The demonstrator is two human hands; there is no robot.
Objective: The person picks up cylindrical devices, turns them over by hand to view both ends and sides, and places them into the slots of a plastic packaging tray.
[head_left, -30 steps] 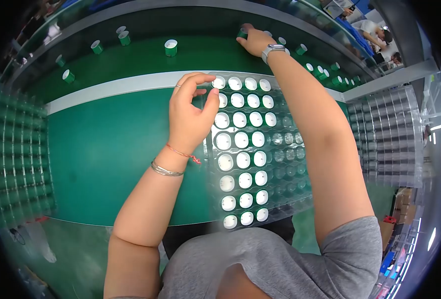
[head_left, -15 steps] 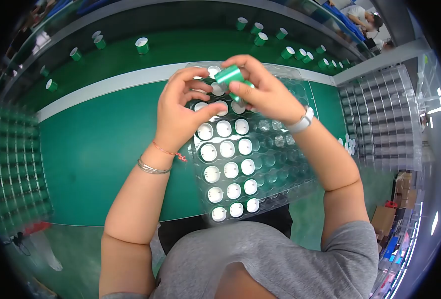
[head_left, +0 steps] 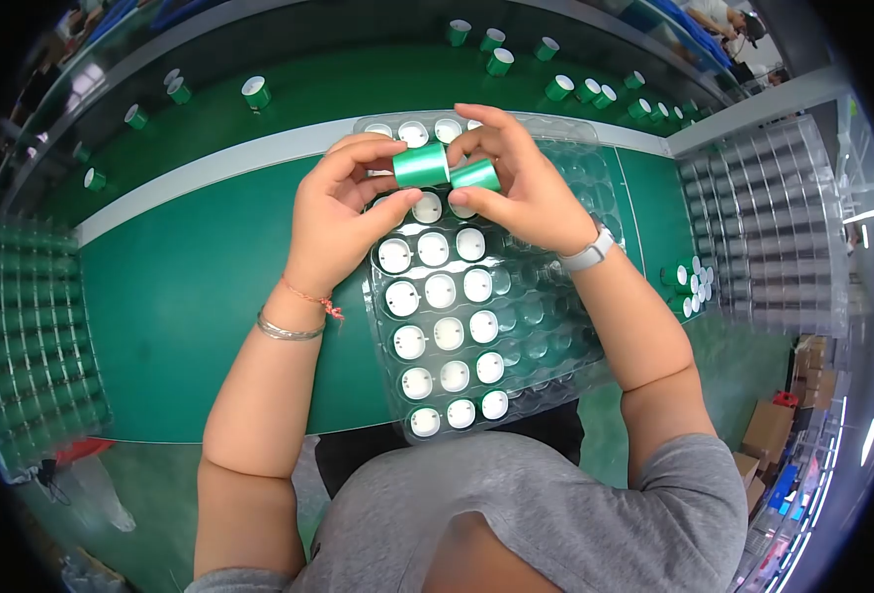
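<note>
My left hand point(head_left: 333, 212) pinches a shiny green cylinder point(head_left: 421, 166) between thumb and fingers, lying on its side. A second green cylinder point(head_left: 475, 176) sits in my right hand point(head_left: 541, 198), held by the thumb and fingers close beside the first. Both are above the upper part of a clear plastic tray point(head_left: 555, 341). Columns of cylinders with white ends, such as this white-ended cylinder point(head_left: 440, 291), stand in the tray's left-hand cups. The cups on the right show clear plastic. My hands hide part of the upper rows.
Several white-ended green cylinders point(head_left: 256, 93) stand on a green strip point(head_left: 348, 89) beyond the pale rail point(head_left: 200, 188). More cylinders point(head_left: 696, 287) cluster at the table's right edge. Stacked clear trays stand at left point(head_left: 37, 336) and right point(head_left: 763, 227). A person point(head_left: 718, 22) is at far upper right.
My left hand has closed on one green cylinder; earlier my right hand had both. The two cylinders have come level, side by side. Cylinders on the far strip appear further left.
</note>
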